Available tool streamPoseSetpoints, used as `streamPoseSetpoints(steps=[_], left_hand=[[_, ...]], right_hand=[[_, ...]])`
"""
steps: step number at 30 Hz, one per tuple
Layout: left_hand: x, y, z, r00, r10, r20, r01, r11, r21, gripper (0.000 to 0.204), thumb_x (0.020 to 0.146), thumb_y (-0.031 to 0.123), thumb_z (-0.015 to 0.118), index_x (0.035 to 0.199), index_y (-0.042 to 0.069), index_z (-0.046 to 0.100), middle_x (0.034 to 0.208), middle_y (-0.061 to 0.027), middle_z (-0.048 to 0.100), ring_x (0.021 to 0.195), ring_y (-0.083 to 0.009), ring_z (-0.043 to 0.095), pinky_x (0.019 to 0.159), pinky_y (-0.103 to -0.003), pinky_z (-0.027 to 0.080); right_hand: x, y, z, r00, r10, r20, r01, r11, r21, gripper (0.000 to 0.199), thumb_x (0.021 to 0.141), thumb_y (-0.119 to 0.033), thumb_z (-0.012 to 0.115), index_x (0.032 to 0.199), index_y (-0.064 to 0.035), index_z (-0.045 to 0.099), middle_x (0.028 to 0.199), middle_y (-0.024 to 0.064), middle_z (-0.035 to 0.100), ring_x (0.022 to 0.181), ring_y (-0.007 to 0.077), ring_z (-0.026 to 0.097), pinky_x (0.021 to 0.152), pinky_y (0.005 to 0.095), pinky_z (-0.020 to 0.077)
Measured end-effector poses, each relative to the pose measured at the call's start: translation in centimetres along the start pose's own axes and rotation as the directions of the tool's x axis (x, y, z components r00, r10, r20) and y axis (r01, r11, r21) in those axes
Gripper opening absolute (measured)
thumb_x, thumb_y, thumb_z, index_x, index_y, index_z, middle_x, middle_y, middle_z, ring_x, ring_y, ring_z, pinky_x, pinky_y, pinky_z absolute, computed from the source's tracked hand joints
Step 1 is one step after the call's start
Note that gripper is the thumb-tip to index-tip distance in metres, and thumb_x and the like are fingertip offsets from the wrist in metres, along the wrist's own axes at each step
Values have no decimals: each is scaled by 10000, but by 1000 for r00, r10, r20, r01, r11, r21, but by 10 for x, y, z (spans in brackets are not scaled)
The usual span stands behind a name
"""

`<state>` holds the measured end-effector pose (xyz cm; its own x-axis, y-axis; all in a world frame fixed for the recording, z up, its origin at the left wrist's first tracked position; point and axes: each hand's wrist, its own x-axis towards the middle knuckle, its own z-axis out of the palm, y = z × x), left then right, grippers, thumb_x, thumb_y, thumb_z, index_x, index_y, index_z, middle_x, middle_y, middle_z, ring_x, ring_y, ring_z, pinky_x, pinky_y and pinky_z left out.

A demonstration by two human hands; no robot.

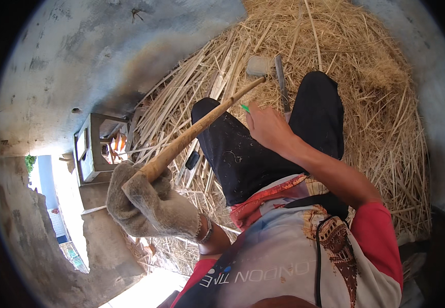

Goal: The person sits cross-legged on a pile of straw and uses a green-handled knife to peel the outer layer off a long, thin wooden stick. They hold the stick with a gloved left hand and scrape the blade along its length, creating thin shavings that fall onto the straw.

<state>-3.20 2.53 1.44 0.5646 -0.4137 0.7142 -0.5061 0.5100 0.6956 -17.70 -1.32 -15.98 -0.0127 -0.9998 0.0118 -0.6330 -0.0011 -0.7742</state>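
Printed shirt cloth (284, 267), white with red sleeves, is being seen closest to the lens, with a black cord (317, 256) hanging down across it. Just beyond, a bamboo stick (191, 134) is being held at its thick end by the left hand (148, 203), which is covered by a grey knitted glove; the grip is being kept closed round the stick. Its thin end is being pointed away over the dark trousers (243, 154) towards a grey block (259, 65) lying on the straw. The right hand (267, 126) is being rested on the right thigh, a small green piece (245, 108) showing at its fingertips; how tightly that grip is being closed cannot be told. A long metal blade (282, 84) is lying beyond the hand, its near part hidden behind it. Split bamboo strips (202, 77) and straw (381, 102) are being spread over the ground, and a small concrete frame (94, 149) is standing at the left.
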Motion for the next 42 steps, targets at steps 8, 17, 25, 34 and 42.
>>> streamPoseSetpoints(steps=[8,17,25,34,42], left_hand=[[-1,1,9,999,0,-43,-2,999,-48,167,873,105,595,844,-56,626,728,-114,614,524,-136,569,395,-208,403],[4,-9,-4,999,-11,34,14,996,-85,327,913,192,664,1003,-115,596,915,-221,652,655,-252,694,425,-235,594],[7,-24,-9,999,37,-11,-38,997,-67,404,894,234,682,1001,-143,585,904,-242,649,644,-269,696,419,-246,605],[9,-29,-13,997,64,32,-59,989,-136,399,893,239,686,998,-132,581,896,-228,645,681,-263,691,495,-281,643],[6,-17,-2,999,13,31,-10,995,-101,418,890,259,697,986,-131,581,878,-228,644,683,-271,691,471,-286,632]], right_hand=[[14,14,12,995,-11,-99,14,999,36,227,985,-207,507,987,13,561,626,286,599,656,493,635,614,563,515],[19,21,12,998,-37,-48,40,998,53,250,976,-212,505,1036,22,567,663,282,613,670,478,638,616,565,508],[-6,-35,-16,966,-257,-33,259,952,164,213,984,-185,507,991,19,565,619,270,589,622,483,619,580,550,496],[7,-14,-14,970,-241,-17,242,966,95,229,981,-204,515,968,21,559,618,259,596,613,468,627,597,543,513],[39,36,10,1000,-13,-26,11,998,-63,214,987,-208,525,963,4,534,628,263,586,614,465,614,576,551,487]])
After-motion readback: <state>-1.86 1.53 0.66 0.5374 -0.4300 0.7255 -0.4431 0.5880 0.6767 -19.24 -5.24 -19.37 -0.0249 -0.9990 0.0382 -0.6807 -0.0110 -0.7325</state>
